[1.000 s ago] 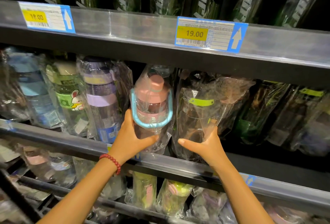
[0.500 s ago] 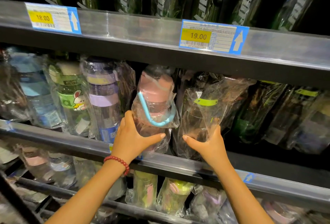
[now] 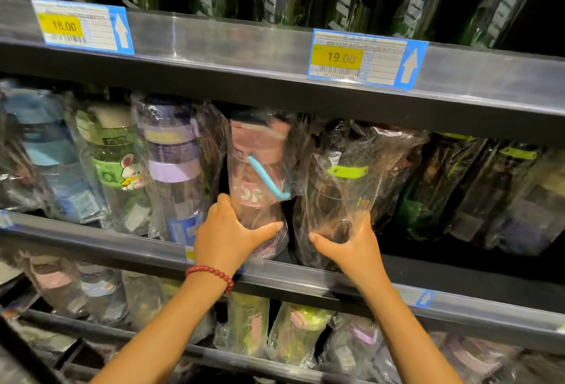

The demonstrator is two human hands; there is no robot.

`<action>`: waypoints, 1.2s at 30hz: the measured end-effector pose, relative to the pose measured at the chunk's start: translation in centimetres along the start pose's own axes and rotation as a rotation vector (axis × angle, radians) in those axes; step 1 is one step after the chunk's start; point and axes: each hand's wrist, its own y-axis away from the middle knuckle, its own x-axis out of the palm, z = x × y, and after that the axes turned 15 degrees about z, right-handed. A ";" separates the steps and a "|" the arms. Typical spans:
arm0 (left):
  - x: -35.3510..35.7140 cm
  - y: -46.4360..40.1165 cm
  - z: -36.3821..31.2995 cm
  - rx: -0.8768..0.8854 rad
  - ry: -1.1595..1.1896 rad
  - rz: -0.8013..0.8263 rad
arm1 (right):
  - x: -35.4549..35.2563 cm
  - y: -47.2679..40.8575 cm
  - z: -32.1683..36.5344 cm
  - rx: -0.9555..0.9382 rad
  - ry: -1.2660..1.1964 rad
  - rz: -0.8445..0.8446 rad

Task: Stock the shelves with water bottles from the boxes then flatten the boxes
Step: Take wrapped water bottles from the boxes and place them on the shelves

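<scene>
Sliding a pink water bottle (image 3: 260, 169) into a gap on the middle shelf (image 3: 91, 243), a person reaches up with both hands. The bottle, sealed in a clear plastic bag with a light blue strap across its front, stands between a purple bottle (image 3: 174, 163) on its left and a dark bottle with a green tag (image 3: 345, 181) on its right. The left hand (image 3: 227, 236) grips the pink bottle low down, fingers curled round its left side and thumb across the front. The right hand (image 3: 351, 246) holds the base of the dark bottle's bag — seemingly keeping it aside to make room. To seat the bottle well, it likely needs pushing straight back and upright, base flat behind the shelf's front lip, without snagging the loose wrapping on either neighbour. Price labels reading 18.00 (image 3: 82, 27) and 19.00 (image 3: 363, 59) sit on the rail above. No boxes are in view.
</scene>
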 end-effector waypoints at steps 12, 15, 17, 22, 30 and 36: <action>-1.1 -0.2 1.2 0.192 0.161 0.149 | -1.2 -0.2 -0.3 0.070 -0.048 0.116; -0.3 -0.1 0.7 0.206 0.301 0.102 | -0.8 -0.2 -0.5 0.056 -0.055 0.102; 0.3 -0.1 0.5 0.201 0.301 0.058 | -0.7 -0.3 -0.7 0.068 -0.059 0.093; 1.2 0.3 0.2 0.154 0.258 -0.048 | -0.4 -0.6 -0.4 0.097 -0.076 0.095; 0.9 0.2 0.7 0.195 0.220 0.017 | -0.5 0.0 -0.1 0.104 -0.050 0.088; 0.5 0.4 1.3 0.225 0.231 0.038 | -1.1 1.4 0.5 0.046 -0.090 0.058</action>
